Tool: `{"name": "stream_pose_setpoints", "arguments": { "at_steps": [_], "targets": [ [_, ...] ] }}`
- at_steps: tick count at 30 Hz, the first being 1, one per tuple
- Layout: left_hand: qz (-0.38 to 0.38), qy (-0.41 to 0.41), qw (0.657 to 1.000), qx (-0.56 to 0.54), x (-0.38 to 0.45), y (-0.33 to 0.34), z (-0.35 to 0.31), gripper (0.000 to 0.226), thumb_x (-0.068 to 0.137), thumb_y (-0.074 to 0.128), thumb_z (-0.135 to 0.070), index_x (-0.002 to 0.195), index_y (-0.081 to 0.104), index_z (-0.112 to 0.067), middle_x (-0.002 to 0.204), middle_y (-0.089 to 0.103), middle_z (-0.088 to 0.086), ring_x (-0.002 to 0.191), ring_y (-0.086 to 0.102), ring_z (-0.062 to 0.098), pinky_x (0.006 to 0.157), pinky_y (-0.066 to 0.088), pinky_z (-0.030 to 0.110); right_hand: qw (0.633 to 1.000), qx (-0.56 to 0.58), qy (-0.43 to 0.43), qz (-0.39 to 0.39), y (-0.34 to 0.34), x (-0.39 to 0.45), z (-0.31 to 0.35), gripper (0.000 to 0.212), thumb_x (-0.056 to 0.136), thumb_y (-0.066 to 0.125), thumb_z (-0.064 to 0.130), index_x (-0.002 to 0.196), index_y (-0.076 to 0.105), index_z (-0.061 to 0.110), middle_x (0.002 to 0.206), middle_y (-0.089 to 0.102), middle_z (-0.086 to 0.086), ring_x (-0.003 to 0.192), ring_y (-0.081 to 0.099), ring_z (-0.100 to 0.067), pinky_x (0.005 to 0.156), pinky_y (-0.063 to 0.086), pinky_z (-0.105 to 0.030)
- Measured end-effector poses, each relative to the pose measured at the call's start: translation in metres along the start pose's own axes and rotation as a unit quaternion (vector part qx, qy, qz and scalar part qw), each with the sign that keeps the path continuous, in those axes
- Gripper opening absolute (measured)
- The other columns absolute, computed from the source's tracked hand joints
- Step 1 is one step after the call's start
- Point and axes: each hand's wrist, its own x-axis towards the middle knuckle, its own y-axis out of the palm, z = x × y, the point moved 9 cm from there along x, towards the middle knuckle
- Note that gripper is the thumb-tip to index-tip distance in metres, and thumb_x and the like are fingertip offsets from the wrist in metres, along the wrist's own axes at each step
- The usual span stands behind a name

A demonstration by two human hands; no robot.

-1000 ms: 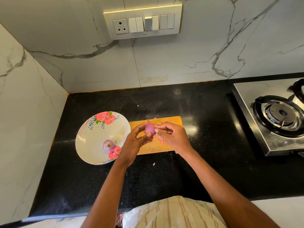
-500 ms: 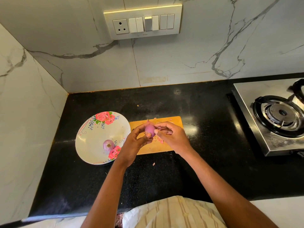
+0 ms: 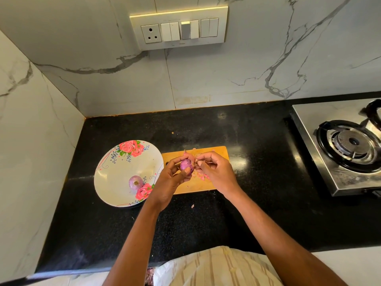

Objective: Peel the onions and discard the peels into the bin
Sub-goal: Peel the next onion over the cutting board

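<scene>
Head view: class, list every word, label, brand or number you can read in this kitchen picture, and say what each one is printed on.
Switch plate: small dark print below the switches, too blurred to read.
Floral plate: roses and leaves only, no lettering.
Cutting board, stove, both onions: no text visible.
Nothing in this picture can be read.

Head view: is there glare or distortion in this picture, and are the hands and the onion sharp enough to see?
Head view: glare patches lie on the black countertop right of the cutting board; the wide lens bends the switch panel; the left hand grips the onion and the right hand pinches at it, both fairly sharp, though the fine peel between the fingers is hard to make out.
</scene>
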Motion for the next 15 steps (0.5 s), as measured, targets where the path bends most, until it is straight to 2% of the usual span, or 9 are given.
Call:
{"name": "stream_pose_setpoints", "arguments": {
  "at_steps": [2,6,8,11,15],
  "targets": [
    [-0.009,0.011,1.0,0.007,0.001,-0.003,-0.001,0.05,0.085,0.073,-0.031,0.133,0.059,-0.027,0.13,0.066,0.005,0.108,0.068,0.029,0.096,0.056,0.037,1.0,0.002,0.003,0.0,0.0,0.0,0.001,0.013,0.097,0.068,0.013,0.103,0.072,0.024,0.104,0.073,0.001,0.098,0.073,-0.015,0.087,0.062,-0.037],
    [-0.016,0.022,0.999,0.018,0.0,-0.006,-0.003,0.05,0.085,0.074,-0.032,0.132,0.06,-0.027,0.13,0.066,0.002,0.111,0.068,0.025,0.095,0.057,0.036,0.998,-0.026,-0.019,0.05,0.009,-0.003,0.01,0.018,0.094,0.072,0.016,0.109,0.072,0.027,0.109,0.073,0.016,0.106,0.068,-0.005,0.091,0.055,-0.023],
    [-0.013,0.029,0.999,0.025,0.0,-0.005,-0.004,0.048,0.086,0.074,-0.031,0.132,0.061,-0.026,0.132,0.065,0.002,0.113,0.068,0.024,0.093,0.058,0.034,0.997,-0.046,-0.024,0.055,0.012,-0.004,0.009,0.022,0.093,0.074,0.014,0.114,0.073,0.02,0.114,0.072,0.015,0.107,0.067,-0.002,0.093,0.054,-0.02],
    [-0.009,0.032,0.999,0.038,0.0,-0.006,-0.005,0.044,0.09,0.073,-0.024,0.132,0.061,-0.024,0.133,0.064,0.002,0.114,0.067,0.02,0.088,0.058,0.03,0.996,-0.07,-0.028,0.045,0.009,-0.005,0.007,0.023,0.09,0.076,0.012,0.113,0.075,0.011,0.11,0.072,0.013,0.102,0.068,0.002,0.088,0.053,-0.015],
    [-0.006,0.031,0.999,0.042,-0.001,-0.007,-0.004,0.04,0.091,0.072,-0.021,0.13,0.062,-0.024,0.131,0.065,0.001,0.114,0.067,0.019,0.086,0.058,0.029,0.992,-0.115,-0.045,0.022,0.002,-0.003,0.008,0.016,0.09,0.076,0.012,0.107,0.078,0.013,0.101,0.076,0.008,0.092,0.07,0.0,0.082,0.053,-0.013]
  ]
}}
